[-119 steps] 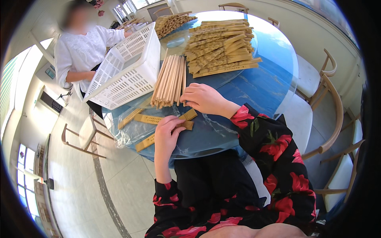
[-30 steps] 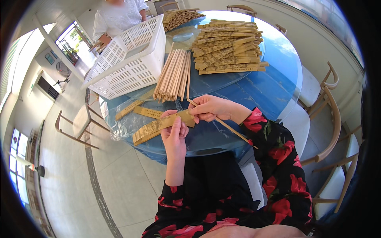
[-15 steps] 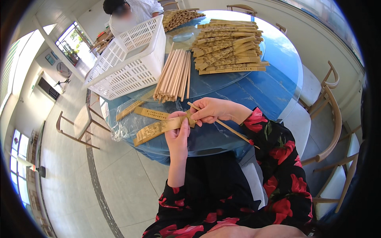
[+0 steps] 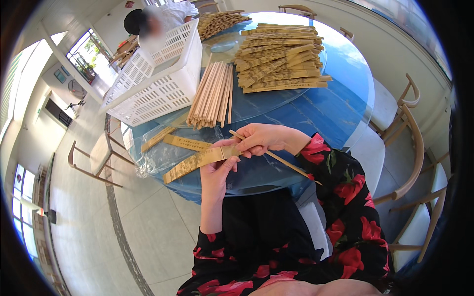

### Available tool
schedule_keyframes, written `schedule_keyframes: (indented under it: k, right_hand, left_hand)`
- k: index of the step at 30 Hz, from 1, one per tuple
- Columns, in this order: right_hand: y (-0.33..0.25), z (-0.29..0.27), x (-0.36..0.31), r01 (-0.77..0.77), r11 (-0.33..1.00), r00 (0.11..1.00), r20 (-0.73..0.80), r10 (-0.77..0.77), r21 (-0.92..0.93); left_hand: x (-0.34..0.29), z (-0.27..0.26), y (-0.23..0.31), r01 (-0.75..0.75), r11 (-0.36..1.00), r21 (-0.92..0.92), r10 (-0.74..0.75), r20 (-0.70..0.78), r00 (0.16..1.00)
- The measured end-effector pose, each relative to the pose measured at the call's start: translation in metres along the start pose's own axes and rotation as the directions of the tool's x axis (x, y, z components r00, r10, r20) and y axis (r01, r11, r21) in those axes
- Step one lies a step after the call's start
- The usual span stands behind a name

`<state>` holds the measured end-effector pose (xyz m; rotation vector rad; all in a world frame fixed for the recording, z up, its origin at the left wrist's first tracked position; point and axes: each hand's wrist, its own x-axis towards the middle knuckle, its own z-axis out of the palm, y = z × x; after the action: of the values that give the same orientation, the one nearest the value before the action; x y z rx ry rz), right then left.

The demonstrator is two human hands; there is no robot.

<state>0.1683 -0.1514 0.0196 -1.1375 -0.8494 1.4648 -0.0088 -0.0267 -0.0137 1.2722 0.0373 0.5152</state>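
Note:
My left hand (image 4: 216, 170) is closed around a long brown printed paper sleeve (image 4: 190, 165), thumb on its front, the far end pointing left. Above the table's near edge, my right hand (image 4: 261, 139) pinches at the sleeve's right end. A thin wooden chopstick (image 4: 291, 165) passes through the right hand, slanting down toward the right sleeve cuff; the fingers hide its middle. Whether the chopstick touches the paper, I cannot tell. Just beyond my left hand lie a loose paper sleeve (image 4: 183, 142) and another one (image 4: 157, 139).
Past my hands are a bundle of chopsticks (image 4: 211, 98), a big stack of brown sleeves (image 4: 281, 61) and a white slotted basket (image 4: 160, 91). Another pile (image 4: 220, 24) lies farther back. Clear plastic (image 4: 148, 160) covers the table's left edge. A person (image 4: 170, 17) sits opposite.
My right fingers have come closer to my left thumb, over the sleeve's right end. Both hands keep their hold. The whole view has shifted slightly, and the person opposite leans lower.

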Motion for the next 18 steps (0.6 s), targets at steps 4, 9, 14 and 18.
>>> schedule_keyframes:
  k: [4, 9, 14, 18]
  right_hand:
    - [0.005, -0.001, 0.005, 0.017, 1.0, 1.0, 0.013, -0.017, 0.008]
    - [0.011, -0.005, 0.01, 0.019, 1.0, 0.999, 0.033, -0.019, 0.023]
    - [0.004, 0.0, 0.005, -0.005, 1.0, 1.0, -0.015, 0.005, -0.002]
    - [0.006, -0.002, 0.005, -0.011, 1.0, 0.999, -0.04, 0.011, 0.017]
  left_hand:
    - [0.0, -0.005, -0.006, -0.024, 1.0, 0.016, 0.024, -0.01, 1.0]
    - [0.0, -0.004, -0.01, -0.06, 0.998, 0.035, 0.061, -0.031, 0.998]
    - [-0.002, -0.003, -0.006, -0.014, 0.999, -0.035, 0.012, -0.053, 0.999]
    - [-0.001, -0.001, -0.008, -0.037, 0.999, -0.017, 0.035, -0.072, 0.997]
